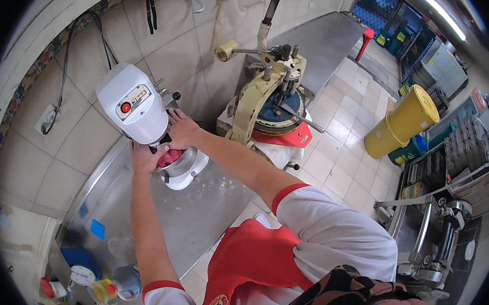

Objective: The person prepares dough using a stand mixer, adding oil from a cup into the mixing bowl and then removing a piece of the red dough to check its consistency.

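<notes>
Partly hidden, pink mix (171, 157) in bowl (181, 167), L hand (144, 158) & R hand (182, 129) at mixer (146, 122), can't tell grips

Before us, the white, rounded mixer (154, 116) stands on the smooth grey metal table (195, 215), with lumpy pink mixture (170, 157) in its round silver metal bowl (182, 167), our bare left hand (143, 158) at the bowl's left and our bare right hand (183, 128) at its far right. To the mixer's right we have the cream-painted metal press (259, 102); farther right, yellow cylindrical tubs (404, 120) stand on the pale square-tiled floor (359, 174).
</notes>
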Action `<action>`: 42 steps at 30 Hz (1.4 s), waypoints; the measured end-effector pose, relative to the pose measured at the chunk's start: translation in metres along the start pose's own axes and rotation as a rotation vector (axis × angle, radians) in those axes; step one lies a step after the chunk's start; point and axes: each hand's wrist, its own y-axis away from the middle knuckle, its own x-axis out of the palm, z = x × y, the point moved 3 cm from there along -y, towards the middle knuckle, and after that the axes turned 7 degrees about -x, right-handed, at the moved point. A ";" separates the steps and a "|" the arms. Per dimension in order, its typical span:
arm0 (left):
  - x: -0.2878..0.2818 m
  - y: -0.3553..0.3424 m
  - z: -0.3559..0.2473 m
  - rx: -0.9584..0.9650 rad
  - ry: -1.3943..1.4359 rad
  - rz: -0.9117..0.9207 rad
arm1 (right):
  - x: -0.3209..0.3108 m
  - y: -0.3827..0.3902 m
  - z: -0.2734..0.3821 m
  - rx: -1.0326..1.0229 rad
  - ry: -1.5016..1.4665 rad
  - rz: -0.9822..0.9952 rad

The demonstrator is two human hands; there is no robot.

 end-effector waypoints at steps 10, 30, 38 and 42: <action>-0.004 0.002 0.003 -0.020 -0.039 0.014 | -0.004 -0.001 0.002 0.042 -0.165 -0.016; 0.015 -0.002 0.014 -0.065 -0.059 0.006 | 0.016 -0.013 -0.007 -0.003 -0.112 -0.135; 0.018 -0.004 0.018 -0.107 -0.108 -0.001 | 0.015 -0.016 -0.007 -0.007 -0.128 -0.191; 0.020 -0.005 0.020 -0.093 -0.121 -0.002 | 0.014 -0.018 -0.007 0.006 -0.163 -0.172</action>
